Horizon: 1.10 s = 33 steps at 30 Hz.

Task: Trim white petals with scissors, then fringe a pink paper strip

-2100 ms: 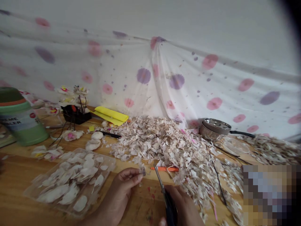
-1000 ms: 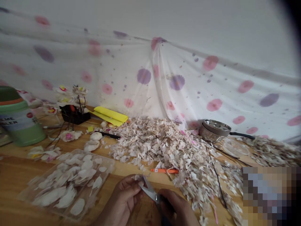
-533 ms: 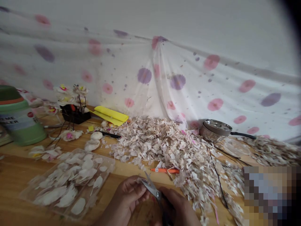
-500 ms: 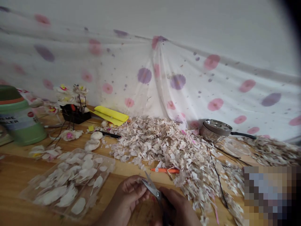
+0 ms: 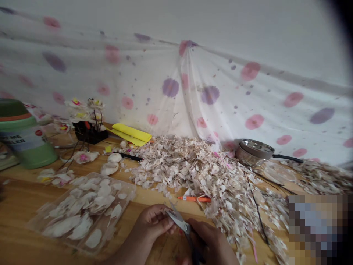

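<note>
My right hand [image 5: 212, 241] grips the dark handles of a pair of scissors [image 5: 180, 222]. The slightly parted blades point up and left, their tips at the fingers of my left hand [image 5: 156, 224]. Thumb and fingers are pinched together on that left hand; whatever lies between them is too small and hidden to make out. Left of it, a clear plastic tray [image 5: 103, 247] holds many loose whitish petals [image 5: 92, 200]. Just beyond the scissors lies an orange pen [image 5: 194, 198], at the edge of a large heap of pale, dry-looking scraps [image 5: 190, 165].
At the left stand a green tub [image 5: 30, 145] and a black pot [image 5: 89, 134] of handmade-looking flowers. Behind the tray are a rolled yellow sheet [image 5: 131, 134] and a black stick-like tool [image 5: 128, 156]. A metal pan [image 5: 255, 151] and dark twigs [image 5: 257, 209] lie to the right.
The whole view has shifted slightly, so things sit a little further right. Both hands keep nearly the same pose; the scissor blades look slightly closer together.
</note>
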### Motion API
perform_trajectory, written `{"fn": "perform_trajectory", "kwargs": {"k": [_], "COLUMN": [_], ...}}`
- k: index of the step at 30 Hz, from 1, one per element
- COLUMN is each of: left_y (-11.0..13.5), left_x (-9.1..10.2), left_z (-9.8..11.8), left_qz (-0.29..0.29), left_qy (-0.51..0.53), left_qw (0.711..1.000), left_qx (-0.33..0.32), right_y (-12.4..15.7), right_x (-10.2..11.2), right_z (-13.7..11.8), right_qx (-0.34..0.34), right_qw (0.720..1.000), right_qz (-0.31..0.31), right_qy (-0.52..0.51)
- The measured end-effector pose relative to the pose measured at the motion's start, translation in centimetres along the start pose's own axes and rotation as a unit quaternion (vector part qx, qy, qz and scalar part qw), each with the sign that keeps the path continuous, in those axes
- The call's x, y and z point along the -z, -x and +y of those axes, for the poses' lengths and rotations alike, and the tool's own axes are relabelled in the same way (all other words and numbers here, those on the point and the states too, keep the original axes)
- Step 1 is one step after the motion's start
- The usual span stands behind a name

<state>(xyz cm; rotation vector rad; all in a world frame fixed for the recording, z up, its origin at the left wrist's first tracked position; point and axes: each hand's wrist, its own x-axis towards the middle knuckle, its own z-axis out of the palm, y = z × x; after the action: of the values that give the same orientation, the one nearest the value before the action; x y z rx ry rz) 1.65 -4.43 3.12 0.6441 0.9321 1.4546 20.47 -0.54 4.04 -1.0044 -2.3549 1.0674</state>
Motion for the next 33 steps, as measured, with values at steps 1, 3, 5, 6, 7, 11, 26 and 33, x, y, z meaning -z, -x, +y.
{"fn": "perform_trajectory", "kwargs": {"k": [1, 3, 5, 6, 7, 11, 26, 33], "left_y": [-0.1, -0.1, 0.0, 0.1, 0.1, 0.1, -0.1, 0.2], "left_x": [0.1, 0.1, 0.1, 0.1, 0.0, -0.2, 0.3, -0.1], "left_z": [0.0, 0.0, 0.0, 0.1, 0.1, 0.4, 0.7, 1.4], "left_qz": [-0.003, -0.006, -0.007, -0.005, -0.003, -0.005, -0.016, -0.011], "left_qy": [0.000, -0.006, -0.015, -0.018, -0.018, -0.012, -0.031, -0.049], "left_qw": [1.000, 1.000, 1.000, 1.000, 1.000, 1.000, 0.999, 0.999], "left_qx": [-0.002, -0.003, -0.002, 0.000, 0.004, 0.010, 0.014, 0.020], "right_y": [0.0, 0.0, 0.1, 0.1, 0.1, 0.1, 0.2, 0.2], "right_x": [0.1, 0.2, 0.2, 0.2, 0.1, 0.0, 0.8, 0.7], "right_z": [-0.1, -0.2, -0.3, -0.3, -0.4, -0.6, -1.4, -1.2], "right_qx": [-0.003, -0.005, -0.011, -0.015, -0.018, -0.015, -0.029, -0.044], "right_qw": [1.000, 1.000, 1.000, 1.000, 0.999, 0.999, 0.999, 0.999], "right_qz": [0.000, -0.002, 0.004, 0.006, 0.004, 0.001, -0.001, 0.004], "right_qy": [-0.008, -0.022, -0.026, -0.026, -0.027, -0.049, -0.018, -0.015]}}
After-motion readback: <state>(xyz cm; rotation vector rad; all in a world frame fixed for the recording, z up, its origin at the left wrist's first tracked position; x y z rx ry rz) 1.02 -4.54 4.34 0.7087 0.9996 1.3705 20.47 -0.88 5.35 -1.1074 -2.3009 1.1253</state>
